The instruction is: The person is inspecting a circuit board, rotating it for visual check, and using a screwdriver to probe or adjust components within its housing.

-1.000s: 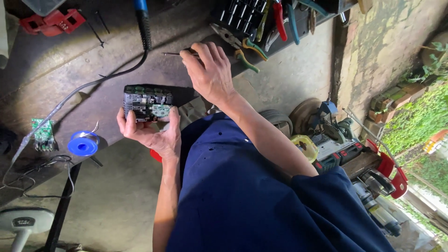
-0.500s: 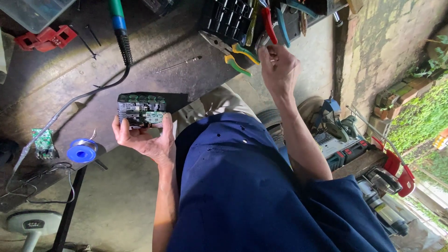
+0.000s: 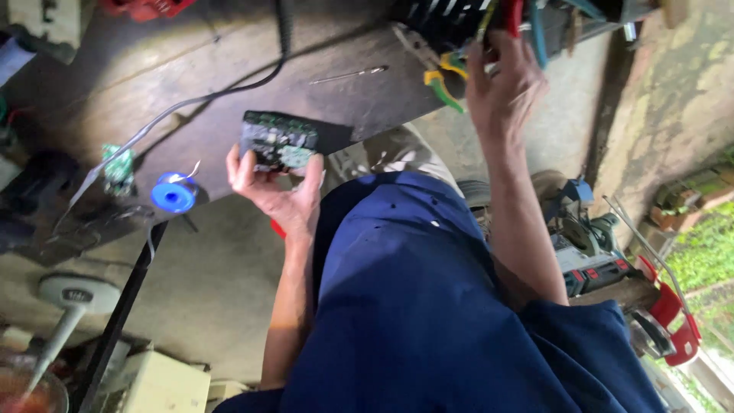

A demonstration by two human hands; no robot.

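Worn dark workshop surface (image 3: 229, 69) fills the upper part of the head view, with a rough concrete wall off to the right and greenery beyond it. Left hand (image 3: 279, 191) sits low over the near edge of the surface, fingers (image 3: 238, 164) curled up around a black rectangular battery pack with a green circuit board on top (image 3: 279, 141), gripping it from below with the board facing up. Right hand (image 3: 505, 88) is raised at the far edge, fingers spread among a rack of pliers with red, blue and yellow-green handles (image 3: 497, 23); whether it has closed on one, I cannot tell. Between the hands a thin metal rod (image 3: 348, 74) lies flat on the surface, well apart from both. Left of the pack, a blue spool of solder wire (image 3: 174, 193) rests near a small green circuit board (image 3: 117, 167). A grey cable (image 3: 153, 126) snakes across the surface behind the battery pack. Blue work clothing (image 3: 428, 306) covers the foreground.
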